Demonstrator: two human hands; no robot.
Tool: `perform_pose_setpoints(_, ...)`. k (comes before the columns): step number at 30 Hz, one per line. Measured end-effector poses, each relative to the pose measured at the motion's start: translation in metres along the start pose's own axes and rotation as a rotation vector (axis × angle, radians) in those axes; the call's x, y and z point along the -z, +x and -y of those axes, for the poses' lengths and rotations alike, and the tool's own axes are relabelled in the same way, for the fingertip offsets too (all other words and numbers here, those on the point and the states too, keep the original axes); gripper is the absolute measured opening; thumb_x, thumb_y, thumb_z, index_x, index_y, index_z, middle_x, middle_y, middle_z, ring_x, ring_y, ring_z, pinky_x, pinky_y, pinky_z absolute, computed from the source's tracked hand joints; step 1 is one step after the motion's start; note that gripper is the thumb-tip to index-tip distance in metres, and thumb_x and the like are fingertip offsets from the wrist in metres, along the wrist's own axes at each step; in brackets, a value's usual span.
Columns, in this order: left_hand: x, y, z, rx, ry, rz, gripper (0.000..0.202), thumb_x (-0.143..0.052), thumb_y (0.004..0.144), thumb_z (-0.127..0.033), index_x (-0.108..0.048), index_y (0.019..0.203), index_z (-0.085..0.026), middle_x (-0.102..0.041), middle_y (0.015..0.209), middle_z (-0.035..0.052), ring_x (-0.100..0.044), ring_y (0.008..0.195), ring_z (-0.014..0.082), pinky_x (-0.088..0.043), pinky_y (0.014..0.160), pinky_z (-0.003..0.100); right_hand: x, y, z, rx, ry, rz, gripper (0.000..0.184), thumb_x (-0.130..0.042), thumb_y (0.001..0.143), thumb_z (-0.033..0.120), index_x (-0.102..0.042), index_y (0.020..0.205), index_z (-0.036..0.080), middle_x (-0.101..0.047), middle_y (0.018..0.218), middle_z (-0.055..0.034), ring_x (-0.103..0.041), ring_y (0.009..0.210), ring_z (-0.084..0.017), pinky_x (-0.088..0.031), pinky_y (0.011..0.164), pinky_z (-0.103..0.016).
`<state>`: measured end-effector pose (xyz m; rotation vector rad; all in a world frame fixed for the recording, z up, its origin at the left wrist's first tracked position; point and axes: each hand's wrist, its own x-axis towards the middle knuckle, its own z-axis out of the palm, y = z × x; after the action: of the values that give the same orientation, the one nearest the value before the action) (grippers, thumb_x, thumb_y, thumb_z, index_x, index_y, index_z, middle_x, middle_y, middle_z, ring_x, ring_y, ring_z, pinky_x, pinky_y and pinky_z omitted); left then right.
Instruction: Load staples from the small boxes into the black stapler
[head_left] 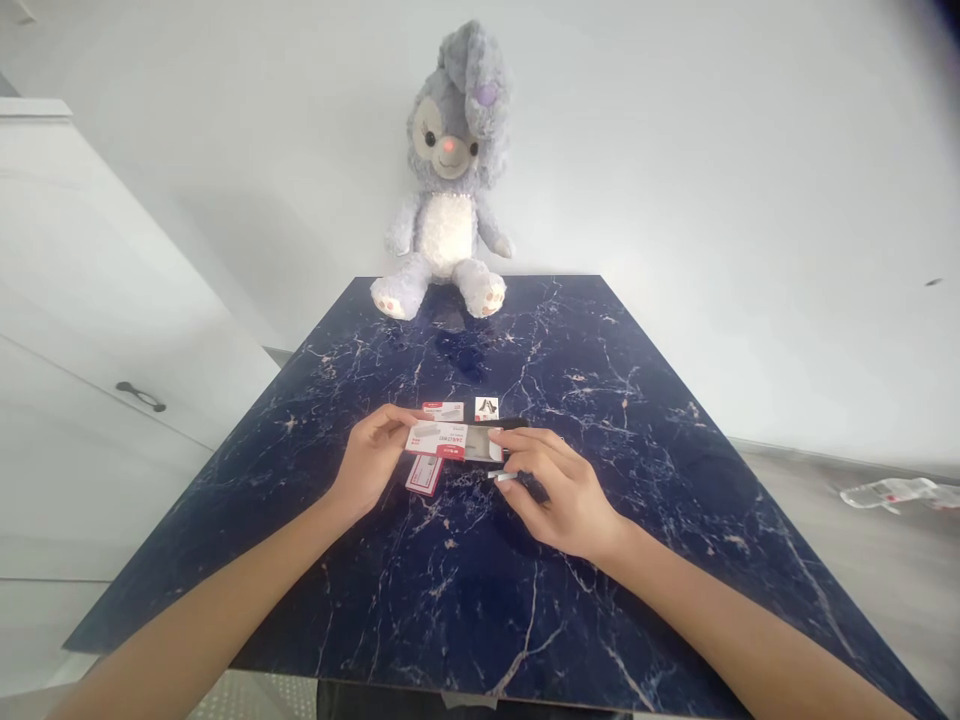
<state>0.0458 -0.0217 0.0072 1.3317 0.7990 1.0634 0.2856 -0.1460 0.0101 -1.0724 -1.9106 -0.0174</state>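
My left hand (377,452) pinches the left end of a small red-and-white staple box (436,438), held above the table. The box's pale inner tray (480,443) juts out on the right. The fingers of my right hand (559,490) rest at the tray's end. Between its thumb and a finger is a small silver strip of staples (501,476). Behind the held box lie another red-and-white box (444,411) and a white card-like piece with a black picture (487,408). A third small red-and-white box (424,475) lies in front. A black object (514,424) is mostly hidden behind my right hand.
A grey-purple plush toy (448,230) sits at the far edge of the dark blue marbled table (465,590), against the wall. White cabinets (112,350) with a dark handle stand at left. Clear plastic packaging (896,492) lies beyond the table's right edge.
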Motion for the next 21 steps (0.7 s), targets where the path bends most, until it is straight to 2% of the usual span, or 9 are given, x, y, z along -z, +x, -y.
perform_pose_setpoints(3, -0.001, -0.002, -0.002, 0.036, -0.024, 0.05, 0.02, -0.082, 0.079, -0.033, -0.068, 0.079, -0.019, -0.076, 0.105, 0.007, -0.072, 0.1, 0.0246, -0.06, 0.078, 0.034, 0.002, 0.0, -0.001, 0.002, -0.006, -0.02, 0.026, -0.064, 0.088, 0.012, -0.055, 0.107, 0.026, -0.067, 0.133, -0.0098, -0.063, 0.124, -0.028, -0.057, 0.1, -0.05)
perform_pose_setpoints(6, -0.003, -0.007, -0.004, 0.072, -0.046, 0.112, 0.022, -0.084, 0.078, -0.036, -0.071, 0.085, -0.021, -0.076, 0.109, 0.0078, -0.072, 0.101, 0.0266, -0.062, 0.075, 0.035, 0.004, -0.001, 0.0, 0.001, -0.029, -0.049, 0.025, -0.064, 0.088, 0.012, -0.055, 0.108, 0.026, -0.058, 0.145, -0.0119, -0.062, 0.127, -0.029, -0.059, 0.098, -0.048)
perform_pose_setpoints(9, -0.006, -0.015, -0.008, 0.141, -0.087, 0.215, 0.029, -0.087, 0.074, -0.041, -0.074, 0.093, -0.024, -0.075, 0.118, 0.0091, -0.073, 0.103, 0.0304, -0.063, 0.067, 0.035, 0.003, -0.001, 0.001, -0.029, -0.048, -0.069, 0.023, -0.064, 0.089, 0.013, -0.056, 0.107, 0.025, -0.051, 0.152, -0.0137, -0.063, 0.125, -0.029, -0.061, 0.094, -0.044)
perform_pose_setpoints(11, -0.007, -0.019, -0.01, 0.181, -0.123, 0.286, 0.031, -0.089, 0.071, -0.041, -0.075, 0.094, -0.026, -0.073, 0.125, 0.0092, -0.071, 0.109, 0.0334, -0.064, 0.068, 0.038, 0.002, -0.002, 0.002, -0.039, -0.05, -0.062, 0.021, -0.063, 0.089, 0.014, -0.057, 0.106, 0.025, -0.051, 0.152, -0.0142, -0.063, 0.126, -0.03, -0.061, 0.094, -0.044)
perform_pose_setpoints(14, -0.005, -0.022, -0.011, 0.2, -0.16, 0.369, 0.031, -0.09, 0.07, -0.034, -0.076, 0.098, -0.029, -0.068, 0.134, 0.0084, -0.068, 0.117, 0.0338, -0.063, 0.079, 0.041, 0.0, -0.002, 0.001, -0.042, -0.018, -0.028, 0.018, -0.062, 0.09, 0.015, -0.057, 0.104, 0.025, -0.05, 0.152, -0.0151, -0.061, 0.129, -0.03, -0.06, 0.095, -0.044)
perform_pose_setpoints(16, -0.002, -0.02, -0.011, 0.178, -0.162, 0.45, 0.041, -0.091, 0.07, -0.032, -0.075, 0.107, -0.032, -0.064, 0.141, 0.0086, -0.065, 0.122, 0.0338, -0.06, 0.088, 0.044, 0.0, -0.001, 0.001, -0.051, 0.022, 0.005, 0.015, -0.063, 0.091, 0.016, -0.057, 0.102, 0.024, -0.05, 0.153, -0.0157, -0.061, 0.129, -0.029, -0.06, 0.097, -0.044)
perform_pose_setpoints(18, -0.001, -0.019, -0.011, 0.126, -0.148, 0.546, 0.061, -0.094, 0.065, -0.035, -0.071, 0.121, -0.035, -0.057, 0.148, 0.0099, -0.059, 0.13, 0.0359, -0.054, 0.1, 0.049, 0.001, -0.001, 0.003, -0.074, 0.073, 0.031, 0.014, -0.064, 0.091, 0.018, -0.057, 0.101, 0.024, -0.052, 0.151, -0.0159, -0.062, 0.128, -0.029, -0.059, 0.098, -0.043)
perform_pose_setpoints(21, -0.003, -0.021, -0.013, 0.092, -0.148, 0.666, 0.094, -0.095, 0.058, -0.048, -0.056, 0.143, -0.037, -0.044, 0.158, 0.0126, -0.045, 0.143, 0.0392, -0.043, 0.112, 0.055, 0.003, 0.001, 0.006, -0.139, 0.166, 0.07, 0.011, -0.065, 0.092, 0.02, -0.057, 0.099, 0.024, -0.056, 0.148, -0.0154, -0.063, 0.127, -0.028, -0.058, 0.098, -0.042)
